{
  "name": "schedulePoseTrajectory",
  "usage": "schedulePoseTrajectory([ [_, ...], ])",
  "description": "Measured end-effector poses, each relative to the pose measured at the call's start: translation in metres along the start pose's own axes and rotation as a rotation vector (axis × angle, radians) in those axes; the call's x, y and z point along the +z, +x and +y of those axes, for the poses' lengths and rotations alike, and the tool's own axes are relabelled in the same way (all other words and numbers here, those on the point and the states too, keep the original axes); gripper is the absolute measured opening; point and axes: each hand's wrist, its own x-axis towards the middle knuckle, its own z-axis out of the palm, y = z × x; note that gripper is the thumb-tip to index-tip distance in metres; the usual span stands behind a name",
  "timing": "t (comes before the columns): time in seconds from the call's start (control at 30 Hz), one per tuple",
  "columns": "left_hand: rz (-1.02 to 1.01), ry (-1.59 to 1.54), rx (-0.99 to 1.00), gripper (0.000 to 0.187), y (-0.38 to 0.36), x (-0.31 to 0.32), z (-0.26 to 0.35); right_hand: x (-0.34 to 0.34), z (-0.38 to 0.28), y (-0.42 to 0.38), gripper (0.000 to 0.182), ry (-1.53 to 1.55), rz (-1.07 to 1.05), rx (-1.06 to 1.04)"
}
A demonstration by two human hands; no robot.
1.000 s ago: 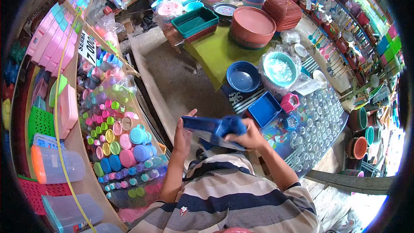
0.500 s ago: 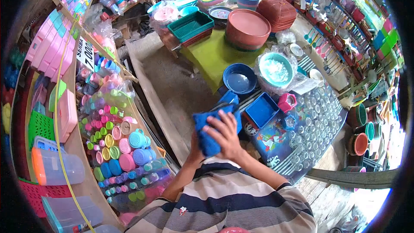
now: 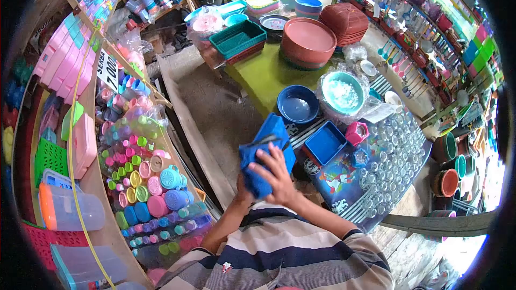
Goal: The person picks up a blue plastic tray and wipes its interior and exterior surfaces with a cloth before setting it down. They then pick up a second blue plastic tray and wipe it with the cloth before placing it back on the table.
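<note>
Close in front of my striped shirt, both hands are on a folded blue fabric bundle crossed by a dark strip. My left hand supports its lower left side; most of those fingers are hidden behind the fabric. Over the front lies my right hand, its fingers bent and somewhat apart, pressing the bundle between the two hands. The upper part of the fabric sticks out beyond my right fingers. Just past it are a round blue basin and a rectangular blue tray.
Rows of glass jars cover the patterned table at right. Farther back stand a stack of reddish-brown basins, green rectangular baskets and a wrapped turquoise basin. Colourful bottles line the left shelf. A dark rail crosses at lower right.
The upper end of the blue bundle has swung left and shows a broader flap. My right hand has shifted slightly down and left, still on the fabric.
</note>
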Motion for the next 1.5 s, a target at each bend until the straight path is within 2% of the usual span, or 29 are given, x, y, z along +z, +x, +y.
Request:
schedulePoseTrajectory([
  [0.03,0.166,-0.922,-0.344,0.054,0.009,-0.025,-0.013,0.002,-0.011,-0.007,0.069,0.011,-0.069,-0.015],
  [0.07,-0.31,-0.468,-0.177,0.057,0.011,-0.025,0.003,0.006,-0.017,-0.017,0.074,-0.067,-0.137,0.004],
  [0.1,-0.311,-0.467,-0.174,0.057,0.013,-0.016,0.009,0.008,-0.015,-0.021,0.074,-0.066,-0.137,0.001],
  [0.17,-0.426,-0.075,0.086,0.063,0.009,0.007,0.021,0.011,-0.006,-0.029,0.076,-0.136,-0.143,0.064],
  [0.2,-0.217,0.17,0.014,0.067,-0.001,0.02,0.025,0.009,-0.005,-0.022,0.079,-0.161,-0.1,0.031],
  [0.23,-0.214,0.168,0.016,0.067,-0.003,0.019,0.022,0.006,-0.006,-0.016,0.079,-0.16,-0.104,0.029],
  [0.3,-0.405,-0.317,-0.1,0.066,-0.003,0.014,0.015,0.0,-0.011,0.002,0.079,-0.212,-0.111,0.03],
  [0.33,-0.312,-0.186,-0.022,0.067,-0.002,0.011,0.008,-0.002,-0.016,0.013,0.079,-0.167,-0.072,0.064],
  [0.37,-0.316,-0.187,-0.021,0.067,-0.003,0.007,0.003,-0.002,-0.02,0.019,0.079,-0.171,-0.07,0.061],
  [0.43,-0.149,0.18,-0.022,0.072,-0.012,0.035,0.014,-0.001,-0.024,0.026,0.08,-0.157,-0.07,0.158],
  [0.47,-0.025,0.17,-0.012,0.076,-0.008,0.043,0.018,0.001,-0.023,0.022,0.083,-0.144,-0.091,0.163],
  [0.5,-0.028,0.171,-0.013,0.076,-0.001,0.034,0.024,0.001,-0.024,0.017,0.083,-0.145,-0.088,0.164],
  [0.57,-0.142,-0.161,-0.148,0.073,0.016,0.003,0.044,-0.006,-0.025,0.002,0.09,-0.205,-0.369,0.109],
  [0.6,0.027,-0.095,-0.125,0.079,0.019,0.011,0.056,-0.006,-0.025,-0.01,0.103,-0.216,-0.4,0.075],
  [0.63,0.205,0.098,0.014,0.08,0.015,0.045,0.075,-0.01,-0.023,-0.018,0.103,-0.219,-0.402,0.072],
  [0.7,0.278,-0.053,-0.007,0.077,0.02,0.039,0.082,-0.023,-0.016,-0.029,0.111,-0.188,-0.475,0.054],
  [0.73,0.281,-0.056,-0.001,0.077,0.02,0.036,0.08,-0.025,-0.009,-0.03,0.11,-0.222,-0.399,-0.001],
  [0.77,0.317,-0.106,-0.017,0.074,0.02,0.03,0.075,-0.031,-0.003,-0.032,0.094,-0.188,-0.325,-0.013],
  [0.83,0.351,-0.151,-0.039,0.071,0.022,0.008,0.063,-0.034,0.018,-0.03,0.078,-0.225,-0.142,-0.158],
  [0.9,0.393,-0.248,-0.046,0.061,0.026,-0.011,0.054,-0.047,0.017,-0.016,0.061,-0.214,-0.052,0.003],
  [0.93,0.451,-0.231,-0.054,0.054,0.026,-0.014,0.052,-0.044,0.023,-0.013,0.059,-0.231,0.009,0.093],
  [1.0,0.465,-0.203,-0.079,0.057,0.027,-0.015,0.046,-0.04,0.02,-0.007,0.058,-0.236,0.077,0.191],
  [1.07,0.481,-0.173,-0.098,0.06,0.029,-0.029,0.037,-0.034,0.004,-0.009,0.067,-0.262,-0.024,0.08],
  [1.13,0.228,-0.122,-0.041,0.06,0.036,-0.058,0.019,-0.022,-0.016,-0.021,0.082,-0.297,-0.172,-0.035],
  [1.17,0.228,-0.122,-0.041,0.06,0.037,-0.064,0.017,-0.02,-0.028,-0.028,0.091,-0.34,-0.29,-0.071],
  [1.23,0.258,-0.105,-0.043,0.06,0.037,-0.054,0.022,-0.015,-0.041,-0.029,0.101,-0.431,-0.35,-0.202],
  [1.3,0.295,-0.089,-0.046,0.06,0.031,-0.045,0.029,-0.028,-0.039,-0.018,0.107,-0.485,-0.443,-0.159],
  [1.43,0.358,-0.054,-0.049,0.06,0.022,-0.02,0.045,-0.059,-0.022,0.029,0.078,-0.413,-0.177,0.081],
  [1.5,0.37,-0.092,-0.02,0.063,0.022,-0.011,0.05,-0.067,-0.01,0.037,0.079,-0.141,-0.164,0.223],
])
